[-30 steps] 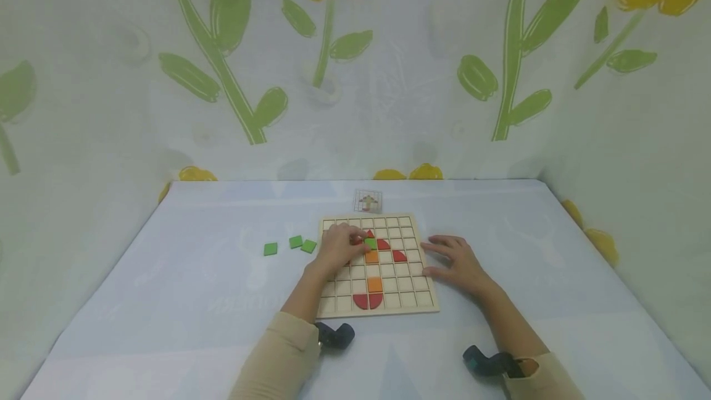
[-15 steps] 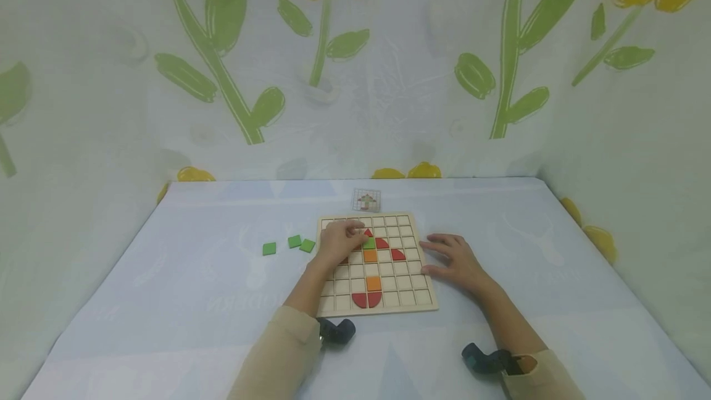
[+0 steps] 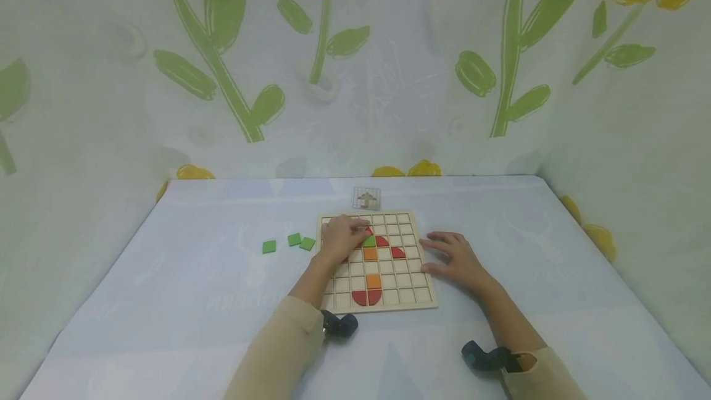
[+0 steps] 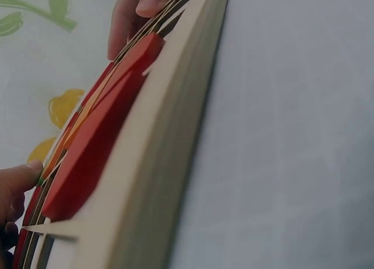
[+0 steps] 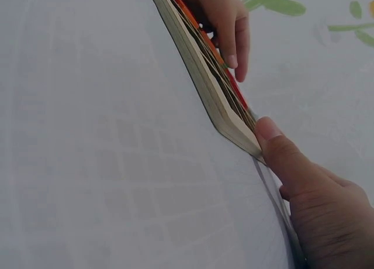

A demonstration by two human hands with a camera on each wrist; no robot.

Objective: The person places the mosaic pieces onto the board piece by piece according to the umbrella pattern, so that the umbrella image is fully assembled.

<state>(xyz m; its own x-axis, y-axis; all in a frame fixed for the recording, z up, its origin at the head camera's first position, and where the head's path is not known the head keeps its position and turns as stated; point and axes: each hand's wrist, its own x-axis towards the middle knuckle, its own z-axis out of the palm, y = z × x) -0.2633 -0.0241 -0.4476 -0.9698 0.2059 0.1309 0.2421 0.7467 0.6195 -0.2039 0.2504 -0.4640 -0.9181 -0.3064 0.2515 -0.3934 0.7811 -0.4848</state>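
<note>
In the head view, my left hand [image 3: 340, 238] reaches over the wooden grid board [image 3: 407, 308], its thumb touching a green square tile [image 3: 369, 241] in the middle column. Part of a red triangle tile [image 3: 369, 231] shows between its thumb and forefinger. The left wrist view has the thumb tip right at the tile's edge. My right hand [image 3: 455, 258] lies at the board's right edge, fingers spread and thumb against the frame. Orange square tiles [image 3: 373, 281] and red quarter-round tiles [image 3: 360, 297] sit in other cells; my left hand hides some cells on the left.
Three loose green square tiles [image 3: 294, 239] lie on the table left of the board. A small card [image 3: 366, 198] printed with a gridded picture lies just beyond its far edge. A flower-printed cloth wall [image 3: 411, 79] stands behind the table.
My left hand has shifted slightly toward the far side, and its thumb now overlaps the green square tile's upper left. My right hand stays at the board's edge.
</note>
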